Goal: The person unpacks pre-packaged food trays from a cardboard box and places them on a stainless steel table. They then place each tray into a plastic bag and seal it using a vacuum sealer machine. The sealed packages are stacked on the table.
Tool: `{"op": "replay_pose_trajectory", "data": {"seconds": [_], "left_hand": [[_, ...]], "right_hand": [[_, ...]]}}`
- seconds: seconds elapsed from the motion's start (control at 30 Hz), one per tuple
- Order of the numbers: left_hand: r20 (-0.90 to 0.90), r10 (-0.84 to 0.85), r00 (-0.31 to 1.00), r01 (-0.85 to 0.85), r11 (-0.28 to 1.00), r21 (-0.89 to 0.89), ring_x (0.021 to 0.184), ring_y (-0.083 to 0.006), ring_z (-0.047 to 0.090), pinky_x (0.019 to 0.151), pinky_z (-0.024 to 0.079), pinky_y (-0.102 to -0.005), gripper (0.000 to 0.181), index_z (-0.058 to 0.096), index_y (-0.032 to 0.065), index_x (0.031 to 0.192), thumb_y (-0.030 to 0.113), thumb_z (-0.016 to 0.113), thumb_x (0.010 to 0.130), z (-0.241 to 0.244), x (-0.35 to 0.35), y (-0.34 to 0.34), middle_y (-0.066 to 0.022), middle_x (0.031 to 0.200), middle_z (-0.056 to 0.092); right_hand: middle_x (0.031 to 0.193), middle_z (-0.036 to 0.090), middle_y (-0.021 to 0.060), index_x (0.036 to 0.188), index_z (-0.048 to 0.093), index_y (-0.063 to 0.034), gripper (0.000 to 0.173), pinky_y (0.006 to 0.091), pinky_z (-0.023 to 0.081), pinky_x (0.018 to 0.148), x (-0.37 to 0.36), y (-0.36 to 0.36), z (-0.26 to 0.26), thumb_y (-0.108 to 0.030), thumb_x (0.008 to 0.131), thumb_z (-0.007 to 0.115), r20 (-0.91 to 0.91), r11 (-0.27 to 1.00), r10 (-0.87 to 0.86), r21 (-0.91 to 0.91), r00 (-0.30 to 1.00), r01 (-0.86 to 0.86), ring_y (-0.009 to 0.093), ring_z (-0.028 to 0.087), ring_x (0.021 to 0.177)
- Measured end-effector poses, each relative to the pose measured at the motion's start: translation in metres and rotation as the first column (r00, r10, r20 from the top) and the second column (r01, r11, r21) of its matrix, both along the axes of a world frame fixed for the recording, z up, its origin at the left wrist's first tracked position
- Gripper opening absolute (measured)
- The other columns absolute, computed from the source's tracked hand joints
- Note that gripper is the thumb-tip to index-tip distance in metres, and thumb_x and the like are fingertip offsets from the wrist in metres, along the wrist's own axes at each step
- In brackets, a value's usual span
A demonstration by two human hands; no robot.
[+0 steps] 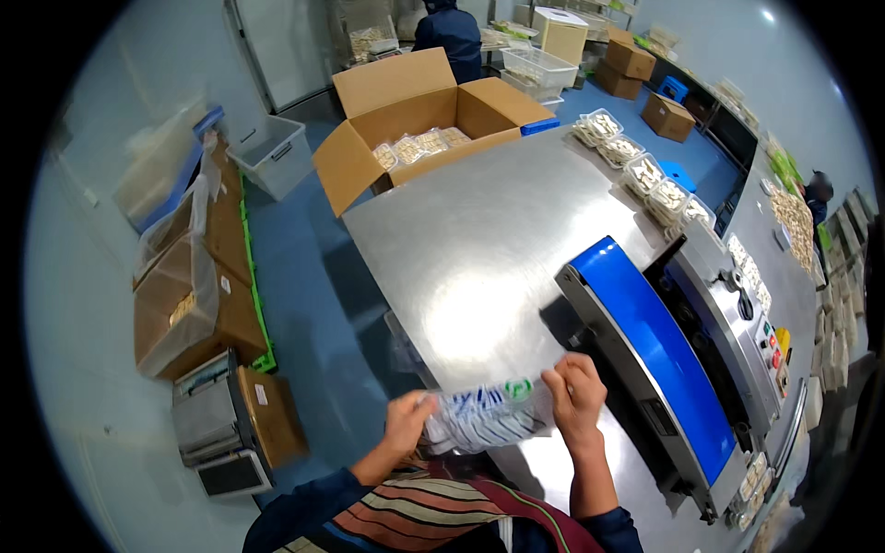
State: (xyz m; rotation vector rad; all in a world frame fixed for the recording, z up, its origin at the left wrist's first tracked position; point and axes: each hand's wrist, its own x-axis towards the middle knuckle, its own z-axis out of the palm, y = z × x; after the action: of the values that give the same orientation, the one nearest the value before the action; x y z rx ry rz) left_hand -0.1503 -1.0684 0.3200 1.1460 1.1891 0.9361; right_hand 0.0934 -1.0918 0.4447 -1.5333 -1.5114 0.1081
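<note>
A clear plastic packaging bag (487, 418) with blue and green print is stretched between my two hands, close to my body over the near edge of the steel table (442, 263). My left hand (408, 422) is closed on its left end and my right hand (577, 394) grips its right end. What the bag contains is not clear; stripes show at its lower part. To the right of my right hand stands a band sealing machine with a blue conveyor belt (650, 352) and a control panel (771, 342).
An open cardboard box (415, 162) with packed trays stands beyond the table. Filled plastic trays (643, 173) line the table's far right edge. Lined cartons (228, 304) and a grey plastic bin (273, 155) are at left. A person (449, 38) stands at the back; another is far right.
</note>
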Motion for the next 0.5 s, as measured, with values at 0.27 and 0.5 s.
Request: {"op": "replay_pose_trajectory", "data": {"seconds": [0.27,0.5], "left_hand": [[-0.592,0.468,0.656,-0.098,0.831,0.548,0.066,-0.0394,0.054,0.056,0.042,-0.0450,0.020,0.055,0.0041,0.068,0.022,0.053,0.078,-0.118,-0.068,0.302,-0.0184,0.067,0.057],[-0.880,0.394,0.267,0.268,0.846,0.460,0.121,-0.0352,0.027,0.100,0.019,-0.0467,0.063,0.033,0.0062,0.127,0.028,0.061,0.074,-0.044,-0.024,0.355,-0.0171,0.127,0.036]], "right_hand": [[0.075,0.060,0.0150,0.080,0.061,-0.0006,0.012,0.0328,0.046,0.061,-0.069,0.068,-0.119,-0.011,0.075,0.061,-0.114,0.817,-0.234,-0.562,0.965,0.132,0.028,0.058,0.067],[0.069,0.060,0.0148,0.078,0.063,-0.0010,0.014,0.0326,0.045,0.057,-0.119,-0.019,-0.133,-0.015,0.075,0.060,-0.090,0.522,-0.515,-0.822,0.853,0.228,0.024,0.058,0.061]]}}
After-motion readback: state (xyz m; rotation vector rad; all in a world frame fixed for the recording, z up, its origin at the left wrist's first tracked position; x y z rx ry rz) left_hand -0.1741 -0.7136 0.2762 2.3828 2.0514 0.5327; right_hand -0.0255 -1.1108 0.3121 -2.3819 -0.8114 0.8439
